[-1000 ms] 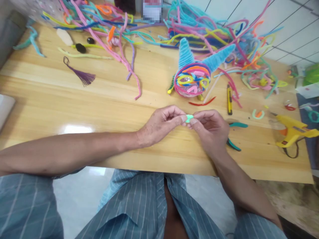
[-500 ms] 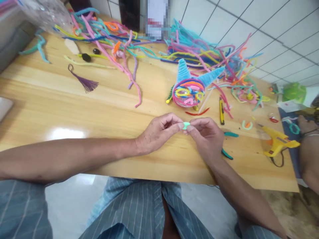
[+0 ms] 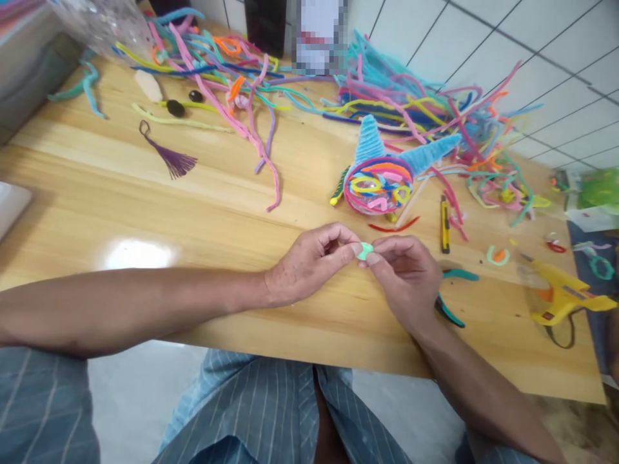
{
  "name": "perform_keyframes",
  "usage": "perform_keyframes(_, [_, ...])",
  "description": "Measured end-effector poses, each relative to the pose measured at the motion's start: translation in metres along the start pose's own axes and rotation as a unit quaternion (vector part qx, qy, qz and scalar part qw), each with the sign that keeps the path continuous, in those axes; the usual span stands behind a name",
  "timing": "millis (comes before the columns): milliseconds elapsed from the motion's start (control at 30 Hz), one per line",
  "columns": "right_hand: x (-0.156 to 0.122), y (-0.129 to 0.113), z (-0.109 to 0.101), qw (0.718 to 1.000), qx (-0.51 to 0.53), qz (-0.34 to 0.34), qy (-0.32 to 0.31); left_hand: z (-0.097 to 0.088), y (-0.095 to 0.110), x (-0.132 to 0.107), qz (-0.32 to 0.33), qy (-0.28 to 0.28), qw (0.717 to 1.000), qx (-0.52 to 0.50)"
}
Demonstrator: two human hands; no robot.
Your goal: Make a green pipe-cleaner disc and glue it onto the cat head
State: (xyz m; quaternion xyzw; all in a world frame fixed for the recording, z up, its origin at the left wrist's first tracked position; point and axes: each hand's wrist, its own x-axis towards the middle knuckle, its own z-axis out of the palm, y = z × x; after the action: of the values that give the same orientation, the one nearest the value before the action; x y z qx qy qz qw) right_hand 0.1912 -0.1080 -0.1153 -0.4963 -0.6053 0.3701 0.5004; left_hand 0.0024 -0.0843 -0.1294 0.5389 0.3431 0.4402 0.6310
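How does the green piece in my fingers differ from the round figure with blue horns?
The green piece is tiny and one colour; the round figure is far bigger and many-coloured. The green piece is pinched between left hand and right hand; the round figure lies untouched on the table. Both look like fuzzy wire.

Right fingers (image 3: 374, 259) further over green loop (image 3: 363, 250)

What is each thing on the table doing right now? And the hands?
green piece: pinched between both hands' fingertips.
left hand: shut on the green piece.
right hand: shut on the green piece.
pliers: lying flat, handles spread, partly behind right hand.
glue gun: lying on its side.
tassel: lying flat, untouched.
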Motion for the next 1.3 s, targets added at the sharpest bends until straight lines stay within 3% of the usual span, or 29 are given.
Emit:
perform_keyframes(1000, [-0.007,0.0053,-0.0034,1.0,-0.009,-0.008,-0.001,-0.0021,-0.0005,-0.0014,0.016,-0.035,0.999,0.022])
perform_keyframes(1300, [-0.005,0.0016,-0.0067,0.999,-0.008,0.045,-0.009,-0.0021,0.0003,-0.0005,-0.007,-0.025,1.0,0.017])
